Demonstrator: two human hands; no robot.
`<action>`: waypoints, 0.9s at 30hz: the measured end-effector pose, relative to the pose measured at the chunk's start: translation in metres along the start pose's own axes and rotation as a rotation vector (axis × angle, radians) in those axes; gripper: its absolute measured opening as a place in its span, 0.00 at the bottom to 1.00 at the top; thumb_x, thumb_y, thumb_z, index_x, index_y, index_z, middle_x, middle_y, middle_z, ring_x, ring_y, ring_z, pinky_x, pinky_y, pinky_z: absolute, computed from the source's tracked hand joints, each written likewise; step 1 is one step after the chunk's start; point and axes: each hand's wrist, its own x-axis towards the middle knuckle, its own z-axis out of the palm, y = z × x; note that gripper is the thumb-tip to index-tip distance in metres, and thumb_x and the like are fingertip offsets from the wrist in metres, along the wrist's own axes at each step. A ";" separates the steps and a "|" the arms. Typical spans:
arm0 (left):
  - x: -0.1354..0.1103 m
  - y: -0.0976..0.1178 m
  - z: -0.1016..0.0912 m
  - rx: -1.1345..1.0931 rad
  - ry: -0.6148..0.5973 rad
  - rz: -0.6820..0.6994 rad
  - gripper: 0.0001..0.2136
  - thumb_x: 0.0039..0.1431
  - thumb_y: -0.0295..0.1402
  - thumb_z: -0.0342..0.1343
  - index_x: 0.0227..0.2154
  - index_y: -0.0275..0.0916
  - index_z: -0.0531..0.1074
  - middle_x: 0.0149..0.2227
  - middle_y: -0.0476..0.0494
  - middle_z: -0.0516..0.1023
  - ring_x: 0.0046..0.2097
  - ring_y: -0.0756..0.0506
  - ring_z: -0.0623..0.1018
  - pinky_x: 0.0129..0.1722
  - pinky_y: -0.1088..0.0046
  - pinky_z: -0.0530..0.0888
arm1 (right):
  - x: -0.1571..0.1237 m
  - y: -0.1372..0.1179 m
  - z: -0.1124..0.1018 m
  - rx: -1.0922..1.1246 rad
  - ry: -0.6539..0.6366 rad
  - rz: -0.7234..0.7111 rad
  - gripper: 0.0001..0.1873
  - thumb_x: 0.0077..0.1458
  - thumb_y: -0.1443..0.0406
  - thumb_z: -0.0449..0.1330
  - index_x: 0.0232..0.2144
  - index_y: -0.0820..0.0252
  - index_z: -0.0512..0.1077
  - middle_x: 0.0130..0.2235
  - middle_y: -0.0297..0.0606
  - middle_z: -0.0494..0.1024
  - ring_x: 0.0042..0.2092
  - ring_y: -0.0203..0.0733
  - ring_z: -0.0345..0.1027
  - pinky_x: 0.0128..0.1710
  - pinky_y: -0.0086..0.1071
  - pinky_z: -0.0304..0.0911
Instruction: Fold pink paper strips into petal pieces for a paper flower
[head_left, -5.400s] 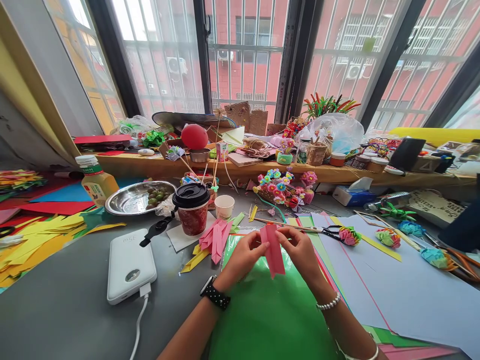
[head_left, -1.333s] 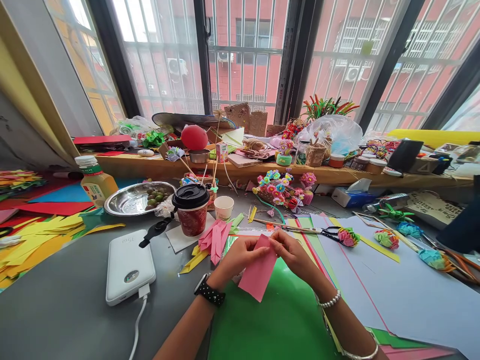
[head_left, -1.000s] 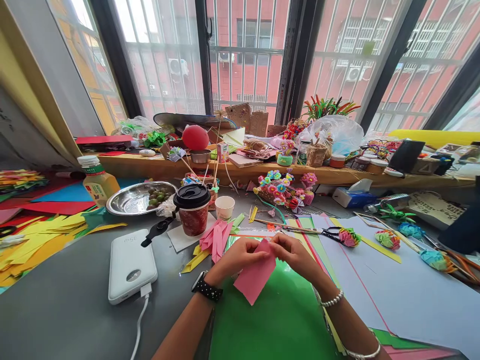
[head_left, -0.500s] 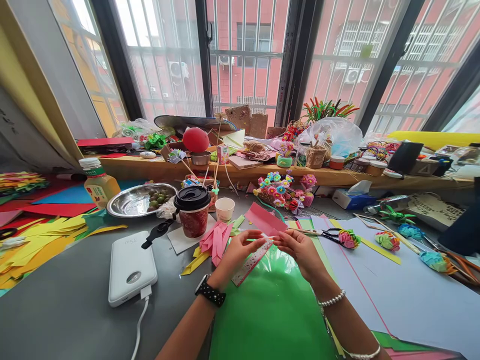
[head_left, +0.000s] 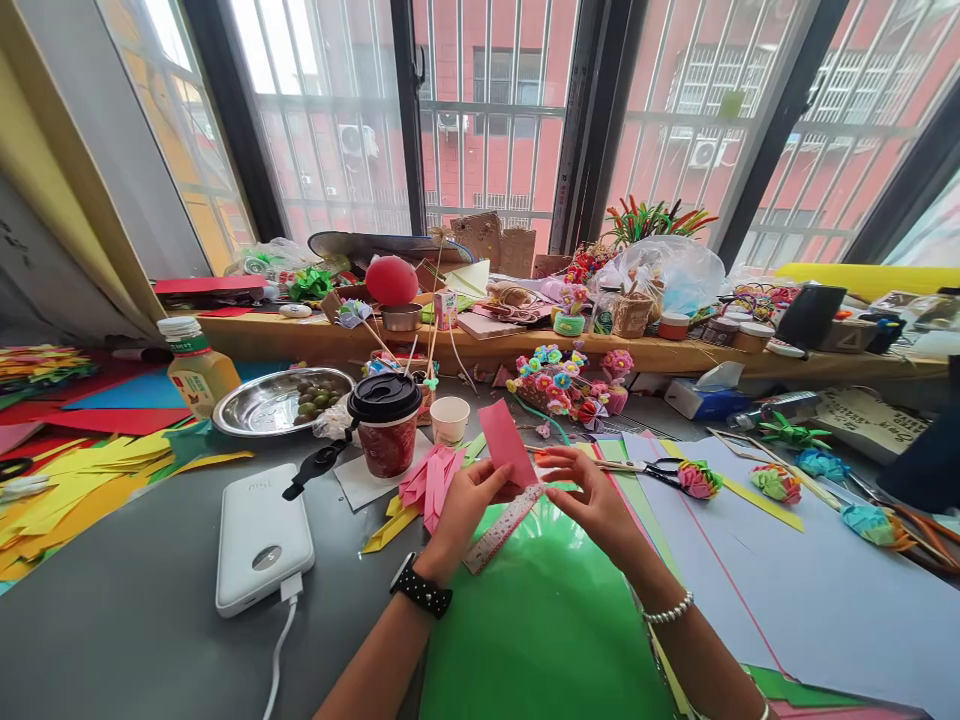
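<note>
while the left hand (head_left: 469, 500) pinches the lower end of a pink paper strip (head_left: 506, 452) between thumb and fingers, the strip stands nearly upright, tilted a little to the left, above the middle of the table (head_left: 142, 620). the right hand (head_left: 592, 500) is just beside it, fingers loosely curled with the tips near the strip's base; whether they actually grip the paper cannot be told. under both hands lies a green sheet (head_left: 540, 630) that runs to the table's near edge, and a patterned ruler (head_left: 501, 528) rests slantwise on its far end, just below the left hand. a heap of folded pink strips (head_left: 429, 478) lies just left of the hands, with a lidded coffee cup (head_left: 385, 422) and a small paper cup (head_left: 450, 418) behind it. a white power bank (head_left: 261, 535) sits toward the table's left side, its cable leading to the near edge. scissors (head_left: 660, 466) lie to the right of the hands on pale sheets, beside a folded paper ball (head_left: 697, 478).
</note>
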 end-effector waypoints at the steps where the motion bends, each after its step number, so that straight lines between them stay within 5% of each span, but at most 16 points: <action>1: 0.000 0.000 -0.001 0.025 0.004 0.005 0.12 0.41 0.38 0.58 0.26 0.32 0.72 0.25 0.44 0.75 0.29 0.48 0.74 0.32 0.73 0.70 | 0.000 -0.001 -0.002 -0.060 0.019 -0.057 0.21 0.47 0.66 0.55 0.46 0.53 0.59 0.44 0.39 0.67 0.43 0.39 0.64 0.37 0.34 0.64; 5: 0.002 -0.002 -0.001 0.104 -0.013 0.049 0.13 0.41 0.37 0.57 0.28 0.32 0.71 0.24 0.45 0.74 0.27 0.49 0.73 0.29 0.74 0.70 | -0.001 -0.004 -0.002 -0.302 -0.034 -0.259 0.21 0.50 0.69 0.52 0.47 0.49 0.60 0.49 0.38 0.62 0.50 0.41 0.56 0.43 0.37 0.61; 9: 0.002 -0.002 0.000 0.120 -0.051 0.071 0.12 0.43 0.36 0.57 0.28 0.31 0.70 0.25 0.44 0.74 0.28 0.48 0.73 0.30 0.73 0.70 | -0.001 -0.001 0.001 -0.447 -0.062 -0.306 0.14 0.49 0.68 0.54 0.40 0.50 0.68 0.46 0.39 0.65 0.50 0.44 0.56 0.48 0.41 0.54; 17: -0.004 0.003 0.002 0.168 -0.137 0.092 0.11 0.43 0.33 0.56 0.30 0.32 0.70 0.26 0.44 0.74 0.29 0.48 0.72 0.28 0.74 0.68 | 0.001 -0.001 -0.004 -0.324 -0.049 -0.244 0.06 0.46 0.63 0.58 0.30 0.54 0.73 0.39 0.38 0.70 0.44 0.43 0.62 0.44 0.36 0.58; 27: -0.004 -0.002 0.003 0.127 -0.113 0.079 0.22 0.42 0.33 0.58 0.41 0.33 0.61 0.26 0.44 0.74 0.30 0.47 0.74 0.31 0.73 0.69 | 0.002 0.004 0.005 -0.174 0.036 -0.078 0.09 0.47 0.60 0.56 0.25 0.60 0.71 0.28 0.37 0.73 0.32 0.39 0.67 0.31 0.31 0.64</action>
